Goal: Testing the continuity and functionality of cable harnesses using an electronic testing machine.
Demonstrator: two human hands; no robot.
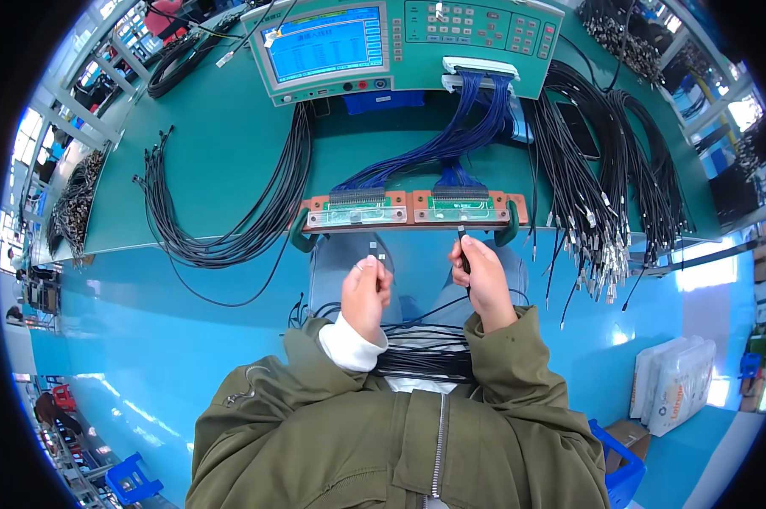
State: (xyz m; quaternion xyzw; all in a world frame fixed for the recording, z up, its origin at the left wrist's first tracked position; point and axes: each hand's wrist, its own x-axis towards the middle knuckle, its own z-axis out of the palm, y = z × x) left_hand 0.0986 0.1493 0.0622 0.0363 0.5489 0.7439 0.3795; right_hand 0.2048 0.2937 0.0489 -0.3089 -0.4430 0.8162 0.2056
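Head view. Test fixture (pixel 414 222): one, orange-brown, long axis left to right along the near edge of the table (pixel 213 127), ahead of both hands. Right hand (pixel 481 273): the nearer one; digits pinched on one black cable connector (pixel 462 235), which points away from the person, roughly square to the fixture, its tip at the front edge under the right circuit board (pixel 459 204); contact cannot be told. Left hand (pixel 368 297): apart from the right, pinched on what look like two silver-tipped connectors (pixel 373 248), held short of the fixture, near the inner end of the left circuit board (pixel 357 206).

Counts: circuit boards, two. Green handles (pixel 298 231), two, one per end. Blue wire bundles (pixel 391 170), two, leading from the boards toward the tester (pixel 408 76), one, screen lit. White plugs (pixel 482 69) on its front, two. Black cable bundle (pixel 179 237) at left, one; hanging cables (pixel 603 246) at right, too many to count. Lap cables (pixel 425 363), one heap, strands uncounted.
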